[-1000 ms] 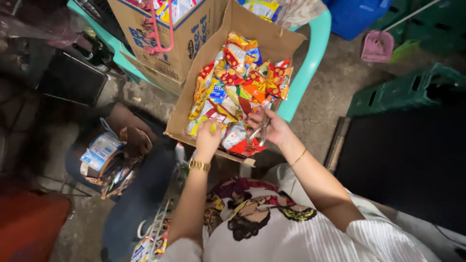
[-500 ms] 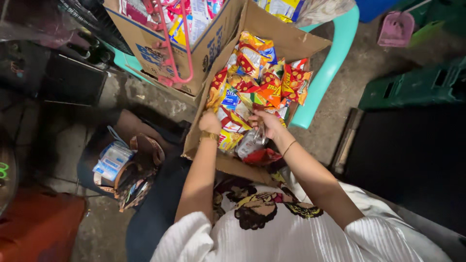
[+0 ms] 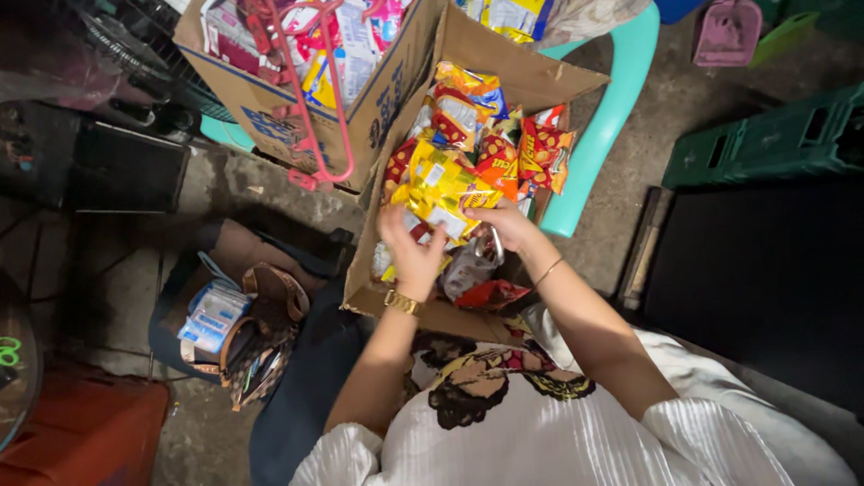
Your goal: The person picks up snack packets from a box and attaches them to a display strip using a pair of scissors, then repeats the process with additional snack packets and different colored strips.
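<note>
Looking down, I see both hands inside the cardboard box (image 3: 540,85) of snack packets. My left hand (image 3: 412,254) and right hand (image 3: 506,222) grip a yellow snack packet (image 3: 438,189) from its lower edge, fingers curled and pinching it between them. It sits above my fingertips, atop red packets (image 3: 543,153).

An open cardboard box (image 3: 450,315) of snack packets (image 3: 441,184) sits directly before the person, both hands inside it: left hand (image 3: 412,255) beside right hand (image 3: 506,221), touching the packets. Behind and to the left stands a second carton (image 3: 387,99), a wire rack (image 3: 319,99) leaning in it. A plastic chair (image 3: 598,135) lies behind the box; a bag (image 3: 243,328) sits left; crates (image 3: 765,135) stand right.
</note>
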